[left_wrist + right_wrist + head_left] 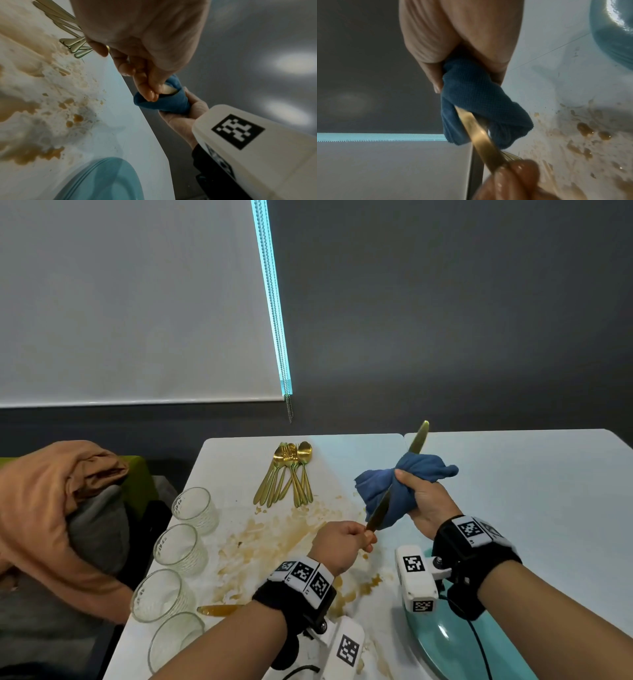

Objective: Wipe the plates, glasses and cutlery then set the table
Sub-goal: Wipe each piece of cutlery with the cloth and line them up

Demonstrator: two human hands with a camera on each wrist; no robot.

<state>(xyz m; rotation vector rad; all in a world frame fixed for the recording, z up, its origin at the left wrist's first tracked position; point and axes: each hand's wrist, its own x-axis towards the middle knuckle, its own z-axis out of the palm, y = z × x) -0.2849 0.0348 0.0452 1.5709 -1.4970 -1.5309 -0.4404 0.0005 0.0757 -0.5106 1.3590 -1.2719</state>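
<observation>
Both hands [337,539] [426,498] raised, fingers [518,174] curled tight

Gold knife [379,512] tilting up off the tabletop [513,491], its middle wrapped in bunched blue cloth [404,484]. Gold cutlery bundle [289,474] lying beyond; four glasses [180,546] standing in a row; teal plates [442,642] stacked near.

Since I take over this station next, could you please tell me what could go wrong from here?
The knife runs through the blue cloth gripped by the right hand; pulled fast, the blade might cut the cloth or palm. The left hand looks wet with sauce and may slip. The brown spill lies close to the gold cutlery and could dirty it.
</observation>
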